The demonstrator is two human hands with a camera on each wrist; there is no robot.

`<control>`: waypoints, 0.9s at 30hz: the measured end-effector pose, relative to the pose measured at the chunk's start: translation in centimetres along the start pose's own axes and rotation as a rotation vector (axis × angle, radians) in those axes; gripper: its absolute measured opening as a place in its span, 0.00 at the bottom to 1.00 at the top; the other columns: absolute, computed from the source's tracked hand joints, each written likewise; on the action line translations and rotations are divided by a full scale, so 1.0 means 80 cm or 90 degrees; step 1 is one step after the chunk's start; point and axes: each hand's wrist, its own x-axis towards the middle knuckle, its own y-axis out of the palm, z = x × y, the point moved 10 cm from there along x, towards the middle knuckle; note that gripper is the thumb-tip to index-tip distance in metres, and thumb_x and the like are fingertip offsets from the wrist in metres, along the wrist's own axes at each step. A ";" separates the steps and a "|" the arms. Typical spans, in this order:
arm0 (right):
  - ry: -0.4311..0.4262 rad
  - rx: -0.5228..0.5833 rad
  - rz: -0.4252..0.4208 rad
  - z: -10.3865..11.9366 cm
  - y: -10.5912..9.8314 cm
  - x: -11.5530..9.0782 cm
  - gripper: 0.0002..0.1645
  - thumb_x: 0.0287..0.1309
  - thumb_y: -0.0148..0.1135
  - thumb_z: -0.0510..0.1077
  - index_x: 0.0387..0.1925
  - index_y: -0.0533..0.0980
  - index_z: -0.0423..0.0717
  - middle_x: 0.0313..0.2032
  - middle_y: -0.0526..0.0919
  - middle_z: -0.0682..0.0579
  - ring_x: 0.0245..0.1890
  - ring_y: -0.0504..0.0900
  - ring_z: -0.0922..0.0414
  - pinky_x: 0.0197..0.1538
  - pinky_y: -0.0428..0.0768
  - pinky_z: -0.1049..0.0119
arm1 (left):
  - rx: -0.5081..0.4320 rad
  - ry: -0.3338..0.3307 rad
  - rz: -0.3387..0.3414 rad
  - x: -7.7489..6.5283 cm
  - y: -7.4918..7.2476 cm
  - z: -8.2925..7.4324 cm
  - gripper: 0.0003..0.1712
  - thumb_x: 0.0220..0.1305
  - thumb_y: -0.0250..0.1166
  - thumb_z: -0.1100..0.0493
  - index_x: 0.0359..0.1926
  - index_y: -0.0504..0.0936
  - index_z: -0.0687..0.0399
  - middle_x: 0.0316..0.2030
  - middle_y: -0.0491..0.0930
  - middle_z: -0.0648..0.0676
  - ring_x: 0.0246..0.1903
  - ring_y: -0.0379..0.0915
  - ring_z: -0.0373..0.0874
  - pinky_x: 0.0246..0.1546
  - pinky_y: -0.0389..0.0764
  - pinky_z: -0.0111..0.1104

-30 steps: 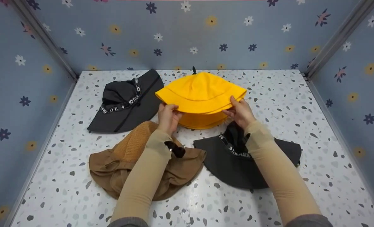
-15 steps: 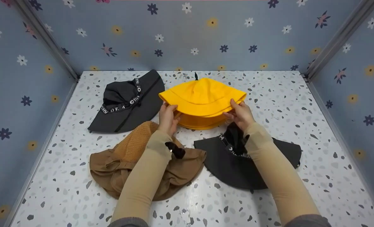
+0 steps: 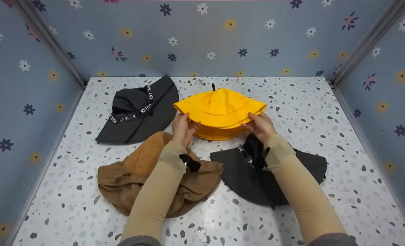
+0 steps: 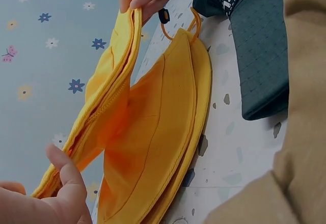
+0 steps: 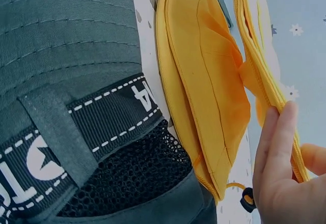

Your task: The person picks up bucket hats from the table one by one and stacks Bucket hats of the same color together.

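A yellow bucket hat (image 3: 219, 107) is tilted at the middle of the table, crown up and brim towards me. My left hand (image 3: 182, 128) pinches its brim on the left, and my right hand (image 3: 262, 125) pinches it on the right. In the right wrist view, the fingers (image 5: 277, 142) lie on one face of the brim and the thumb on the other. Below it another layer of yellow fabric (image 3: 219, 134), shaped like a second bucket hat, stands on the table. A yellow cord with a black toggle (image 4: 164, 15) shows beside it. Where the two layers meet is hidden.
A dark grey hat (image 3: 137, 109) with a lettered band lies at the back left. Under my left forearm is a brown hat (image 3: 117, 181); under my right, another dark hat (image 3: 250, 184). Flower-patterned walls (image 3: 209, 34) enclose the speckled table (image 3: 359, 205).
The upper yellow hat has come down and slightly towards me, so less of the yellow layer below shows. Both hands keep hold of the brim; the other hats stay put.
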 end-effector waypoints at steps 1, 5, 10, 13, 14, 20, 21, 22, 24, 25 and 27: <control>0.000 0.002 0.001 0.000 0.000 0.000 0.28 0.72 0.53 0.41 0.69 0.61 0.42 0.44 0.76 0.49 0.33 0.81 0.57 0.39 0.85 0.70 | -0.004 0.000 0.000 -0.001 0.000 0.000 0.21 0.80 0.45 0.57 0.68 0.64 0.55 0.53 0.73 0.57 0.46 0.71 0.48 0.48 0.77 0.39; 0.001 0.009 0.003 -0.001 0.000 0.002 0.32 0.72 0.53 0.40 0.73 0.58 0.43 0.46 0.76 0.49 0.38 0.80 0.57 0.42 0.85 0.70 | -0.002 0.004 -0.004 -0.002 -0.001 0.000 0.21 0.80 0.45 0.58 0.69 0.64 0.55 0.54 0.73 0.57 0.49 0.71 0.49 0.53 0.78 0.41; 0.005 0.017 -0.010 -0.006 -0.005 0.006 0.31 0.71 0.55 0.41 0.70 0.58 0.42 0.45 0.74 0.49 0.37 0.79 0.57 0.45 0.85 0.70 | -0.001 0.004 -0.011 -0.001 -0.003 0.001 0.23 0.80 0.45 0.57 0.71 0.62 0.53 0.60 0.71 0.58 0.53 0.71 0.50 0.57 0.78 0.42; 0.005 0.030 -0.014 -0.009 -0.007 0.006 0.28 0.70 0.56 0.40 0.67 0.59 0.41 0.44 0.73 0.49 0.36 0.80 0.57 0.45 0.85 0.70 | -0.003 0.010 -0.008 -0.001 -0.003 0.000 0.24 0.80 0.45 0.57 0.72 0.60 0.52 0.64 0.68 0.58 0.58 0.69 0.51 0.59 0.77 0.44; 0.004 0.035 -0.016 -0.010 -0.008 0.006 0.27 0.69 0.56 0.40 0.65 0.60 0.41 0.43 0.73 0.49 0.35 0.80 0.57 0.45 0.85 0.70 | -0.003 0.013 -0.005 -0.001 -0.002 -0.001 0.25 0.80 0.45 0.58 0.73 0.59 0.51 0.66 0.66 0.58 0.61 0.68 0.51 0.60 0.77 0.44; -0.015 0.063 -0.012 -0.010 -0.008 0.006 0.15 0.68 0.58 0.39 0.51 0.65 0.44 0.41 0.75 0.48 0.34 0.81 0.57 0.48 0.85 0.69 | -0.033 0.029 -0.028 -0.001 -0.006 -0.004 0.37 0.78 0.48 0.61 0.78 0.42 0.39 0.76 0.48 0.58 0.70 0.57 0.58 0.62 0.75 0.48; -0.018 0.066 -0.011 -0.010 -0.008 0.006 0.14 0.68 0.58 0.39 0.50 0.65 0.44 0.41 0.75 0.48 0.35 0.80 0.57 0.49 0.84 0.69 | -0.038 0.031 -0.035 0.000 -0.007 -0.004 0.38 0.77 0.48 0.62 0.78 0.40 0.37 0.76 0.46 0.58 0.70 0.57 0.59 0.62 0.75 0.49; -0.020 0.070 -0.011 -0.010 -0.008 0.006 0.13 0.68 0.57 0.39 0.50 0.65 0.44 0.41 0.74 0.48 0.35 0.80 0.57 0.50 0.84 0.68 | -0.042 0.032 -0.039 0.000 -0.008 -0.004 0.38 0.77 0.48 0.62 0.77 0.40 0.36 0.76 0.44 0.58 0.69 0.57 0.60 0.62 0.75 0.49; -0.023 0.073 -0.009 -0.010 -0.009 0.006 0.13 0.69 0.56 0.39 0.51 0.66 0.44 0.42 0.73 0.48 0.37 0.79 0.57 0.52 0.83 0.68 | -0.039 0.033 -0.039 0.001 -0.008 -0.004 0.36 0.78 0.47 0.62 0.77 0.43 0.35 0.76 0.44 0.58 0.68 0.58 0.61 0.63 0.74 0.50; -0.023 0.074 -0.009 -0.011 -0.009 0.006 0.13 0.69 0.56 0.38 0.51 0.66 0.43 0.42 0.72 0.48 0.38 0.79 0.57 0.52 0.83 0.68 | -0.034 0.033 -0.038 0.001 -0.008 -0.004 0.34 0.78 0.46 0.62 0.77 0.45 0.35 0.76 0.44 0.57 0.69 0.58 0.61 0.64 0.73 0.50; -0.021 0.074 -0.006 -0.013 -0.008 0.006 0.12 0.69 0.55 0.37 0.52 0.67 0.43 0.43 0.72 0.48 0.38 0.78 0.57 0.53 0.83 0.68 | -0.020 0.030 -0.036 0.001 -0.007 -0.004 0.32 0.79 0.44 0.62 0.77 0.47 0.39 0.77 0.45 0.57 0.71 0.55 0.60 0.65 0.72 0.50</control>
